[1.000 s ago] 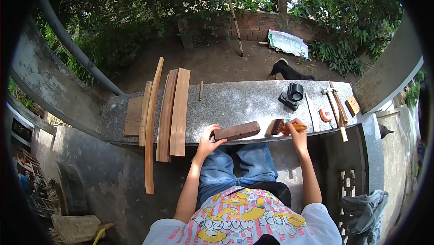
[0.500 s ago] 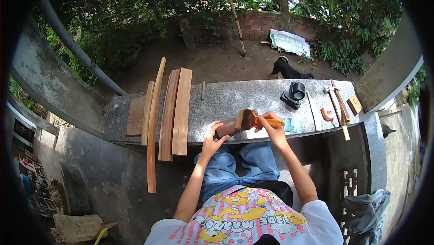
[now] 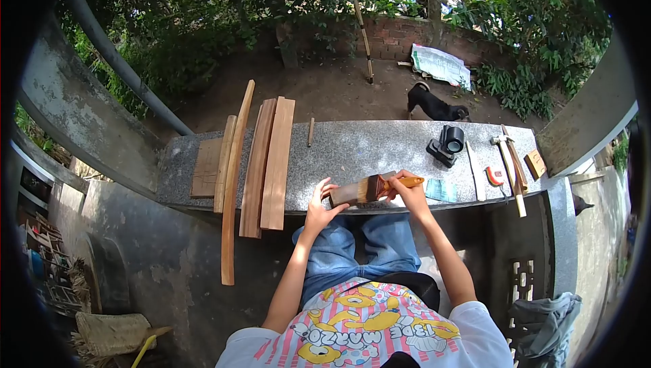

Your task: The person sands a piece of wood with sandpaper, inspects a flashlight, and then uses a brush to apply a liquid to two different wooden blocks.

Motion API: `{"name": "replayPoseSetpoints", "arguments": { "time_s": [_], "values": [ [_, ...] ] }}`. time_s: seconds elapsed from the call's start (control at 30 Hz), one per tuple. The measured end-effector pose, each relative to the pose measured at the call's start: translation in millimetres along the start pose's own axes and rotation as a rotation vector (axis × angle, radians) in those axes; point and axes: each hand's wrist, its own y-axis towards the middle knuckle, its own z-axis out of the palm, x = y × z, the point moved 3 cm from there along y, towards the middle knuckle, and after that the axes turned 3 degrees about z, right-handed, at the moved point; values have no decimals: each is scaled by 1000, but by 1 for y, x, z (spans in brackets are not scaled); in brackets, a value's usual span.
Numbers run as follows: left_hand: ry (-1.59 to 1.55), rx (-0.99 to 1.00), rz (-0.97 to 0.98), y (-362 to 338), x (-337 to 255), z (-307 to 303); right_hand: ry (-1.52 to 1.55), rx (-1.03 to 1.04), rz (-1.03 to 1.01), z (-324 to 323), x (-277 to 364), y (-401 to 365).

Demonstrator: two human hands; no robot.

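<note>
My left hand (image 3: 319, 208) grips the near end of a small brownish wooden block (image 3: 344, 195) at the front edge of the stone slab, thumb on one side and fingers on the other. My right hand (image 3: 409, 197) is closed round the orange handle of a wide paintbrush (image 3: 378, 187). The brush's pale bristles lie against the block's upper face, pointing toward my left hand. Part of the block is hidden under the brush. A light blue-green sheet (image 3: 442, 190) lies just right of my right hand.
Long wooden boards (image 3: 278, 164) lie across the granite slab (image 3: 325, 158) at left, some overhanging its front edge. On the right are a black device (image 3: 447, 144), a red-orange tape measure (image 3: 494, 175), a hammer (image 3: 507, 158) and a small wood block (image 3: 536, 163). A dog (image 3: 434, 103) stands beyond.
The brush has tilted flatter and shifted slightly down over the block with my right hand. My left hand keeps its hold. The dog has turned so its head shows.
</note>
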Motion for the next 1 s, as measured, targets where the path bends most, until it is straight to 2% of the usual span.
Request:
{"name": "replayPoseSetpoints", "arguments": {
  "time_s": [0.13,0.2,0.23,0.37,0.43,0.47,0.53,0.57,0.6,0.67,0.83,0.97,1.0],
  "values": [
    [-107,16,-64,2,0,-3,-187,-245,-47,-65,17,-11],
    [-10,74,-66,5,-4,-4,-170,-277,-99,-64,25,-12],
    [69,78,44,7,-10,-5,-146,-301,-149,-60,28,-12],
    [241,67,187,6,-9,-6,-27,-25,-80,21,37,-7],
    [161,66,64,4,-7,-5,68,121,-7,60,28,-3],
    [170,63,63,5,-11,-5,111,186,45,72,16,2],
    [-93,110,-186,6,-14,-3,99,230,54,80,0,9],
    [74,82,-34,7,-17,-6,142,197,63,76,0,11],
    [79,79,-34,6,-12,-8,183,163,73,68,0,12],
    [166,61,98,5,-5,-6,126,91,129,36,-6,12],
    [150,54,94,5,-4,-6,20,-207,32,-56,-1,0],
    [145,67,108,6,-4,-4,-103,-321,-68,-53,31,-7],
    [144,67,104,6,-4,-4,-80,-263,-94,-39,33,-5]
  ]
}}
